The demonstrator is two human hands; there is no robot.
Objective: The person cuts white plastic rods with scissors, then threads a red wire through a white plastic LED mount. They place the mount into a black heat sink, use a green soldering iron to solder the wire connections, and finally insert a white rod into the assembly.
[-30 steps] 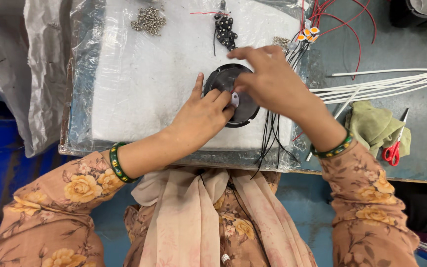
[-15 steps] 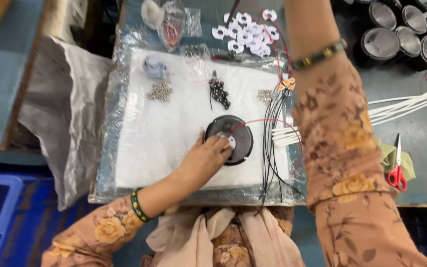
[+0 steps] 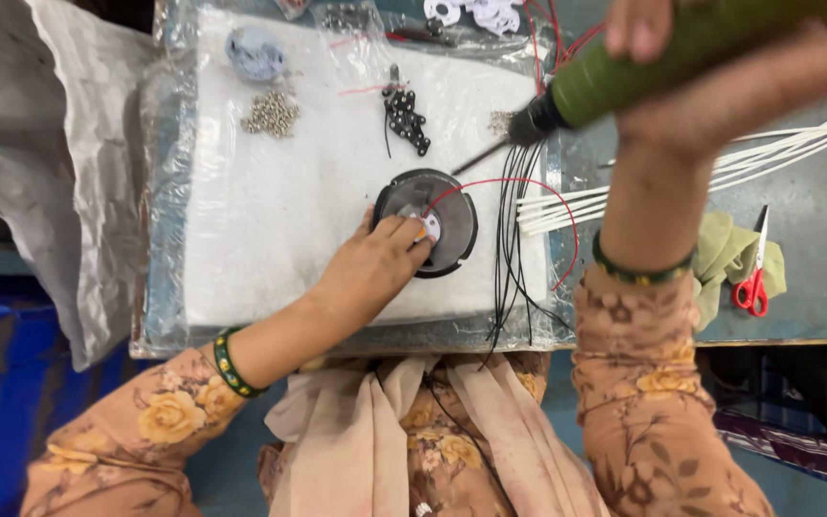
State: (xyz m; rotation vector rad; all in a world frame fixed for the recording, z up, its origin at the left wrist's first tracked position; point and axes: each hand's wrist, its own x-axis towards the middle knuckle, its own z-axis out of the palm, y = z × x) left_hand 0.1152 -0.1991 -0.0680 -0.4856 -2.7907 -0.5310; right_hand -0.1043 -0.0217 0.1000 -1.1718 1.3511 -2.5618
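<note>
We see the left hand (image 3: 370,268) resting on a round black disc (image 3: 430,222), its fingers together and pressing a small white piece at the middle. The disc lies on a white pad (image 3: 270,211) wrapped in clear plastic. A red wire (image 3: 538,187) loops from the disc past some black wires (image 3: 507,239). Off to the side lie red scissors (image 3: 753,278). Higher up, the right hand (image 3: 720,67) grips a green screwdriver (image 3: 662,57), fingers wrapped tight around it. Farther back sit small silver screws (image 3: 270,113).
</note>
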